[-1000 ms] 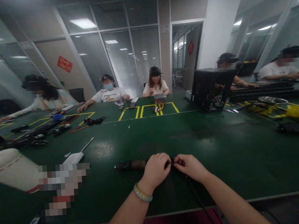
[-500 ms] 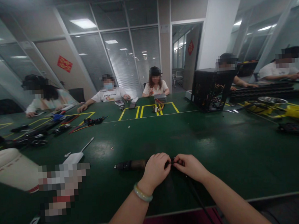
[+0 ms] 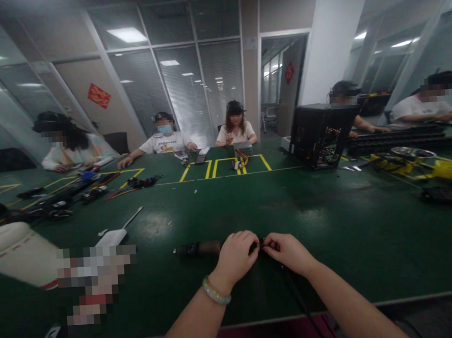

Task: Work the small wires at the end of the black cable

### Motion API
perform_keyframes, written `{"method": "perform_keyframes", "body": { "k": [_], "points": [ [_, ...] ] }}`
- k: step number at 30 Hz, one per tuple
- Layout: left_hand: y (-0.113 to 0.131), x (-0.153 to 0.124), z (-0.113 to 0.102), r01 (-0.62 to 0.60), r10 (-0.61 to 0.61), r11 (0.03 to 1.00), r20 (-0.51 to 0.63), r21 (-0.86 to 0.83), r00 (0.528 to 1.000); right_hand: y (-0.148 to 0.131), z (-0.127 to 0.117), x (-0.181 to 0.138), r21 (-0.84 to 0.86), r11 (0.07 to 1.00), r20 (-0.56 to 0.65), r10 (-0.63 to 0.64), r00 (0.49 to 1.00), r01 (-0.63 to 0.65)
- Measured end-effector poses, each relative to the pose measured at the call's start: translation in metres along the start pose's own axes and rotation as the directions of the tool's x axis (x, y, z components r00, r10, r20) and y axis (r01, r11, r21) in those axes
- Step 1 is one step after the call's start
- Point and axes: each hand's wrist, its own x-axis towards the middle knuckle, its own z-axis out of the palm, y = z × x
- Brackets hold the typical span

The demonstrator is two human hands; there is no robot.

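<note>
My left hand point(image 3: 237, 255) is closed over the right end of a dark cylindrical tool point(image 3: 198, 249) that lies on the green table point(image 3: 329, 234). My right hand point(image 3: 288, 252) pinches a small dark part right next to the left hand, fingertips almost touching. A black cable point(image 3: 299, 299) runs from under the right hand down toward the table's near edge. A green bead bracelet point(image 3: 215, 291) sits on my left wrist. What sits between the fingers is mostly hidden.
A white flat device with an antenna point(image 3: 115, 234) lies to the left, beside a white-and-red object point(image 3: 12, 253). A black crate point(image 3: 318, 135) stands at the right back. Cables and parts point(image 3: 59, 199) lie far left. Several people sit around the table.
</note>
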Motion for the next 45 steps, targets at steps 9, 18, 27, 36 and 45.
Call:
{"method": "perform_keyframes", "body": {
  "k": [9,18,27,36,45],
  "points": [
    [-0.0019,0.0003,0.0031,0.002,-0.002,1.000,0.013,0.012,1.000,0.0003,0.0006,-0.0002,-0.012,1.000,-0.009,-0.004,1.000,0.004],
    [-0.0013,-0.0003,0.0030,-0.001,0.001,1.000,0.008,0.013,1.000,0.0016,0.0018,0.0004,-0.004,1.000,-0.010,-0.012,1.000,0.012],
    [-0.0008,-0.0003,0.0019,-0.013,0.013,1.000,0.007,0.012,1.000,-0.0015,-0.0001,0.0001,-0.003,1.000,-0.008,-0.009,1.000,0.009],
    [0.0004,-0.0003,0.0002,0.004,-0.004,1.000,0.003,0.008,1.000,0.0001,0.0020,0.0012,-0.015,1.000,-0.006,0.000,1.000,-0.001],
    [-0.0017,-0.0003,0.0029,-0.018,0.018,1.000,0.012,0.019,1.000,0.0014,0.0004,0.0002,-0.003,1.000,-0.014,-0.018,1.000,0.018]
  ]
}}
